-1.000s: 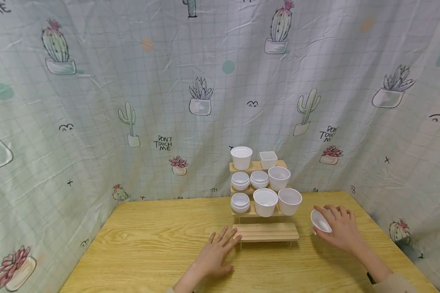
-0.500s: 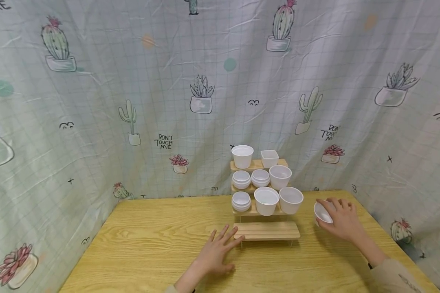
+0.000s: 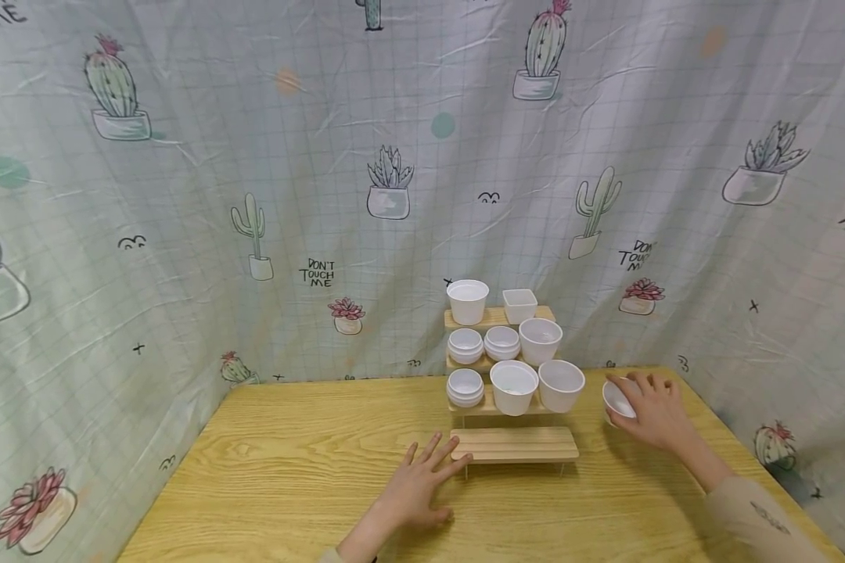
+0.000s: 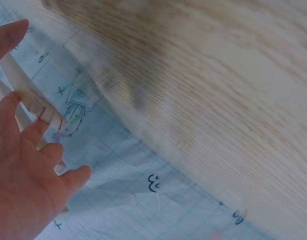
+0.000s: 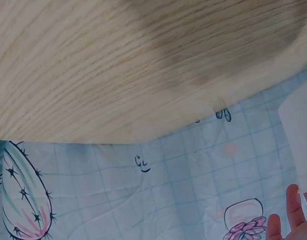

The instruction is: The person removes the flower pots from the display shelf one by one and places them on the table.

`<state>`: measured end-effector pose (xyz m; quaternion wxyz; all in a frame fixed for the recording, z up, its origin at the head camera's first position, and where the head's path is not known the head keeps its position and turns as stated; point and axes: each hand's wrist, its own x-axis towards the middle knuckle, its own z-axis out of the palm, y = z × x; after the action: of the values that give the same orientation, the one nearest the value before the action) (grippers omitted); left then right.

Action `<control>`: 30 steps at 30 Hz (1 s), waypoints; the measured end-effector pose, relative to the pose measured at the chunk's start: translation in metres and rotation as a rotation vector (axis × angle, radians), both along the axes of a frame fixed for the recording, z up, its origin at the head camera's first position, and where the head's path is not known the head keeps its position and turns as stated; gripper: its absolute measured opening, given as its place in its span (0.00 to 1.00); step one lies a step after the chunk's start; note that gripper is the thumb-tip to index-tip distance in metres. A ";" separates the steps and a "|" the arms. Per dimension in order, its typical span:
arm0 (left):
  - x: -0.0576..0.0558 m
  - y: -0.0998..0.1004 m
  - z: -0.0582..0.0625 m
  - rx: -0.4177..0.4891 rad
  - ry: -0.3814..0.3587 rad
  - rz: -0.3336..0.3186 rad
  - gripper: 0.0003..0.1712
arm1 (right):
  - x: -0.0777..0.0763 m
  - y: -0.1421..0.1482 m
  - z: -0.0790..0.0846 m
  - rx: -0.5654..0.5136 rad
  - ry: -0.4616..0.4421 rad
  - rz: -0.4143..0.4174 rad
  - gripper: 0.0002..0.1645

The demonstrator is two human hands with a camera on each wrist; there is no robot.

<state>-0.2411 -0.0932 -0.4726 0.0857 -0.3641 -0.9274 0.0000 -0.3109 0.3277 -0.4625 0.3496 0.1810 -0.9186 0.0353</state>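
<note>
My right hand (image 3: 655,414) grips a white round plastic pot (image 3: 615,400) at the right of the table, thumb and fingers at its rim, its mouth tilted. In the right wrist view, part of the white pot (image 5: 299,132) shows at the edge above the fingertips (image 5: 293,210). My left hand (image 3: 415,489) has its fingers spread, the tips at the left end of the lowest board (image 3: 517,444) of a stepped wooden stand. That board bears nothing. The left wrist view shows the left hand (image 4: 23,170) with its fingers against the stand's wooden end (image 4: 51,117).
The stand's upper steps hold several white pots: ribbed round jars (image 3: 465,389), taller round pots (image 3: 514,389) and a square pot (image 3: 519,306) at the top. A wood-grain table (image 3: 289,453) lies under everything, with a cactus-print curtain (image 3: 310,156) behind and at the sides.
My right hand has moved a little toward the back of the table with the white pot. The left hand stays at the stand's lowest board.
</note>
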 end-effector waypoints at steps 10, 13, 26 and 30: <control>0.000 0.000 0.000 0.001 0.010 0.002 0.47 | -0.012 0.001 -0.003 0.043 -0.087 -0.034 0.31; 0.001 0.001 0.000 -0.002 0.017 0.002 0.47 | -0.015 0.002 -0.004 0.036 -0.106 -0.048 0.31; 0.002 0.002 -0.002 -0.006 0.008 0.010 0.47 | -0.030 0.001 -0.011 0.022 -0.116 -0.110 0.30; 0.001 0.002 -0.001 -0.007 0.008 0.011 0.47 | -0.034 -0.001 -0.012 0.032 -0.167 -0.111 0.31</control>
<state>-0.2399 -0.0916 -0.4741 0.0881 -0.3595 -0.9290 0.0053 -0.3454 0.3271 -0.4741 0.2700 0.1317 -0.9537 0.0159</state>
